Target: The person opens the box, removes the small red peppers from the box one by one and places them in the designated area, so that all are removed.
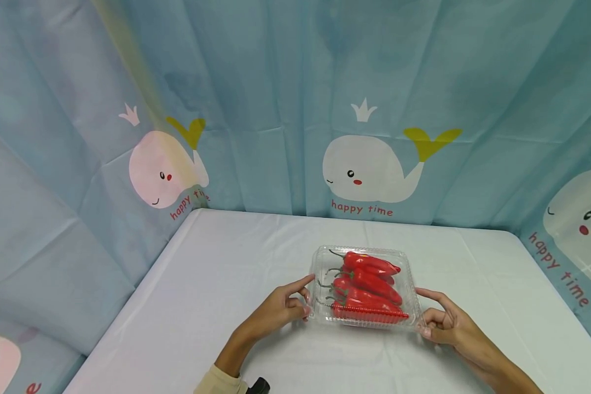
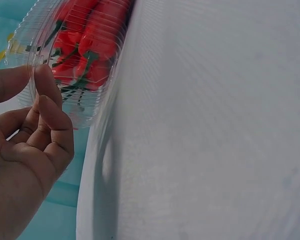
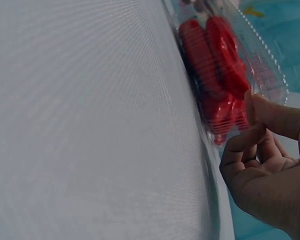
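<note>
A clear plastic clamshell container [image 1: 320,269] sits at the middle right of the white table, with several red chili peppers [image 1: 371,284] inside. Their green stems point left, and clear plastic covers them. At its left side, my left hand [image 1: 274,312] pinches the rim between thumb and finger; the left wrist view shows the fingertips [image 2: 44,75] on that edge. My right hand [image 1: 450,328] grips the right front corner, its index finger stretched along the side. In the right wrist view, thumb and finger of the right hand [image 3: 270,160] meet at the rim.
White cloth covers the table [image 1: 216,262] around the container. Behind and to both sides hangs a blue curtain [image 1: 256,137] printed with whales and "happy time". A black object [image 1: 259,386] shows beside the left sleeve [image 1: 219,382].
</note>
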Action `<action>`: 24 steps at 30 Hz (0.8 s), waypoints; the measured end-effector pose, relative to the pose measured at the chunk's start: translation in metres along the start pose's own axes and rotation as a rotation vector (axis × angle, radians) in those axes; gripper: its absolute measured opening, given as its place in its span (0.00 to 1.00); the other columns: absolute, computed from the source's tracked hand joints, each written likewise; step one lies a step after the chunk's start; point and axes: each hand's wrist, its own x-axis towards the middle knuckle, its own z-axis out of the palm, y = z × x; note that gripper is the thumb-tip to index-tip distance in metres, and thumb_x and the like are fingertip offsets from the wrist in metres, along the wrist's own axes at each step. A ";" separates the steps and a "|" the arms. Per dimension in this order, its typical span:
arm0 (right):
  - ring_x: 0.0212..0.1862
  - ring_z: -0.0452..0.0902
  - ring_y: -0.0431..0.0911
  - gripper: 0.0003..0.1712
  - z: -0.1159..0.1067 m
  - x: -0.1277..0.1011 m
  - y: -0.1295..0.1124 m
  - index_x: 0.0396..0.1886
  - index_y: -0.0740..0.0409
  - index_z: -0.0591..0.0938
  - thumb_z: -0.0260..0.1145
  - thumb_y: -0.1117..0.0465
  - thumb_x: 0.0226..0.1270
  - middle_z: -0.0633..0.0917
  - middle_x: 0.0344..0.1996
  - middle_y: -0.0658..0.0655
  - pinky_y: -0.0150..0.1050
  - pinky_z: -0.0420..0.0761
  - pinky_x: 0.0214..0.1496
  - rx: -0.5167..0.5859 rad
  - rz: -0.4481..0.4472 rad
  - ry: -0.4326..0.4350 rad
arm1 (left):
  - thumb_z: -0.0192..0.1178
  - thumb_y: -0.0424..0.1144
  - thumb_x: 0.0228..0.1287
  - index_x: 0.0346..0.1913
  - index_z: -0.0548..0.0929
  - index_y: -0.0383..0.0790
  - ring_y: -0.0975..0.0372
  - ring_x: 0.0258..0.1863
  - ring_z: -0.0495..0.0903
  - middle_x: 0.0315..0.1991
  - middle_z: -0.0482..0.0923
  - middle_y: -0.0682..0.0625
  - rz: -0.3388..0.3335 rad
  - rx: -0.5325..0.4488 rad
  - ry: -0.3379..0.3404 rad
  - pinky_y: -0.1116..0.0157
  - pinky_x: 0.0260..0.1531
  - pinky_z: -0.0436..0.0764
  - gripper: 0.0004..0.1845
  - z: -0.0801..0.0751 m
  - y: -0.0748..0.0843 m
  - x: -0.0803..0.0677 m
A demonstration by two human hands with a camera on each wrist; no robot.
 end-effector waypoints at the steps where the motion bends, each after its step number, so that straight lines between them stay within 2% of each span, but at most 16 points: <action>1: 0.38 0.78 0.37 0.39 0.000 0.000 0.000 0.79 0.38 0.62 0.62 0.70 0.77 0.86 0.39 0.48 0.37 0.80 0.41 0.003 0.001 0.000 | 0.57 0.28 0.71 0.83 0.64 0.43 0.61 0.36 0.84 0.54 0.73 0.38 0.000 -0.002 0.000 0.72 0.33 0.74 0.38 0.000 0.000 0.000; 6: 0.37 0.77 0.36 0.39 0.000 0.000 0.000 0.79 0.39 0.62 0.62 0.70 0.76 0.86 0.39 0.47 0.38 0.79 0.40 0.009 0.008 0.003 | 0.57 0.28 0.71 0.83 0.63 0.44 0.61 0.35 0.84 0.53 0.74 0.42 -0.002 0.005 0.002 0.73 0.32 0.73 0.38 0.000 0.000 0.000; 12: 0.35 0.76 0.40 0.40 0.000 0.000 0.001 0.81 0.37 0.60 0.60 0.69 0.78 0.86 0.39 0.50 0.43 0.72 0.34 0.041 0.046 0.011 | 0.57 0.29 0.71 0.84 0.62 0.45 0.61 0.34 0.83 0.53 0.74 0.44 -0.007 0.008 -0.001 0.73 0.32 0.72 0.39 0.000 0.001 0.000; 17: 0.38 0.79 0.44 0.39 0.000 -0.002 -0.001 0.82 0.38 0.59 0.60 0.67 0.79 0.86 0.43 0.51 0.39 0.81 0.39 0.046 0.066 0.024 | 0.58 0.29 0.72 0.84 0.61 0.44 0.65 0.36 0.84 0.53 0.73 0.42 0.002 0.003 -0.007 0.73 0.32 0.73 0.39 -0.001 0.001 0.000; 20: 0.38 0.79 0.43 0.40 0.002 -0.003 -0.002 0.82 0.41 0.60 0.62 0.68 0.78 0.87 0.44 0.51 0.38 0.82 0.39 0.031 0.064 0.052 | 0.58 0.28 0.72 0.84 0.62 0.43 0.65 0.36 0.84 0.53 0.74 0.44 0.004 0.007 -0.004 0.73 0.32 0.73 0.39 -0.001 0.000 0.000; 24: 0.35 0.77 0.39 0.42 0.004 -0.002 -0.001 0.82 0.45 0.59 0.63 0.70 0.76 0.86 0.41 0.51 0.43 0.71 0.32 0.028 0.039 0.068 | 0.57 0.27 0.71 0.84 0.62 0.43 0.65 0.36 0.85 0.53 0.73 0.42 0.006 0.002 -0.007 0.73 0.32 0.73 0.39 0.000 -0.001 0.000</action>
